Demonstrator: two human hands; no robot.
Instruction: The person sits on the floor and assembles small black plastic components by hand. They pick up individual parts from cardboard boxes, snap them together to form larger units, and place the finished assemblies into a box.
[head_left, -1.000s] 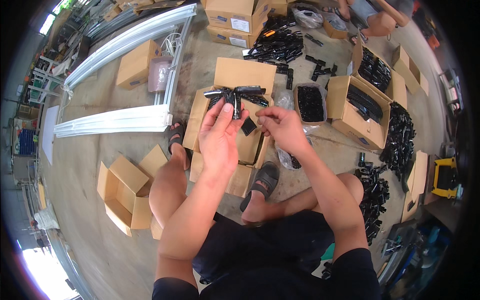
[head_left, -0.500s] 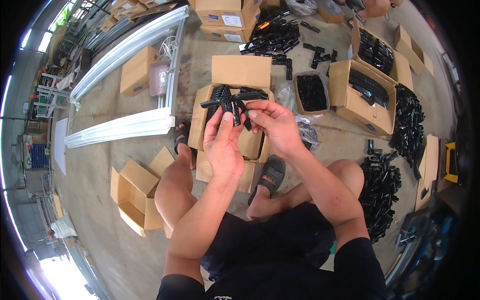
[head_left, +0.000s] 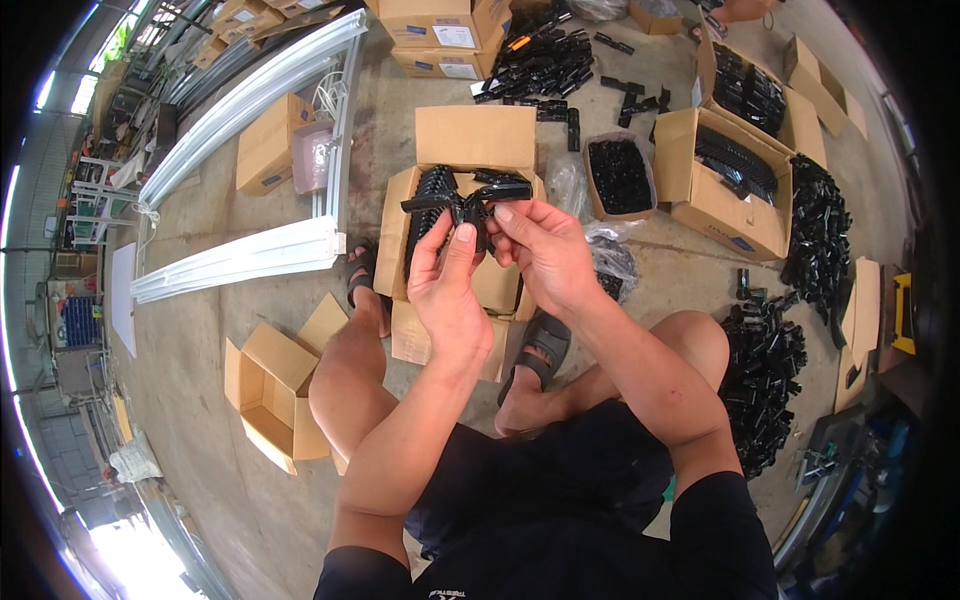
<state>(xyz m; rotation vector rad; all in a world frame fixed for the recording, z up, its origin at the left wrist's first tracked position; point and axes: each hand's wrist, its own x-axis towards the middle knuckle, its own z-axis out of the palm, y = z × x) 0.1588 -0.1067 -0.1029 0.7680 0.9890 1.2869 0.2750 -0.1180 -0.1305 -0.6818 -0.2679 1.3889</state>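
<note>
My left hand (head_left: 450,298) is closed with thumb and fingers on a glossy black branched plastic fitting (head_left: 467,210), its arms spreading to both sides. The fingers of my right hand (head_left: 552,258) pinch at the right side of the same fitting; whether a small separate part is between them is hidden. Both hands are above an open cardboard box (head_left: 475,135) between my feet. Inside it, similar black fittings (head_left: 432,190) lie in a stacked row on the left, and others lie at the far right.
To my right are a small box of little black parts (head_left: 620,178), a large carton of black fittings (head_left: 735,225) and a loose heap of them (head_left: 765,370). Another pile (head_left: 545,65) lies beyond. An opened carton (head_left: 275,395) and long white metal profiles (head_left: 240,260) are at left.
The black fitting has turned slightly in my hands, its downward arm now less visible. My right fingers have drawn in closer against it. The whole view has shifted a little.
</note>
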